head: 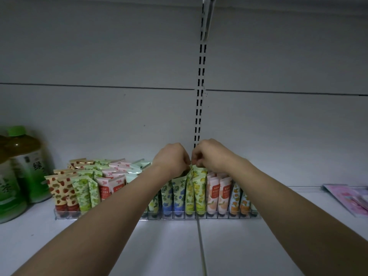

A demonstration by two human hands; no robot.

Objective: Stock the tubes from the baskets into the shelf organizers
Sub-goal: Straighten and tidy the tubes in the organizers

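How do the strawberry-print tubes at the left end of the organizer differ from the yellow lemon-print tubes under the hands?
The strawberry tubes have red caps and stand untouched; the lemon tubes have yellow caps, and both the left hand and right hand are at their top edges. Both kinds stand cap-down in the clear organizer.

The left forearm [111, 206] covers the middle tubes of the organizer [155, 216] at lower centre. Both hands' fingertips curl away behind the knuckles, so each grip on the yellow tubes [196, 188] cannot be made out. The green bottles [22, 168] and pink packets [350, 198] run off the frame's edges.
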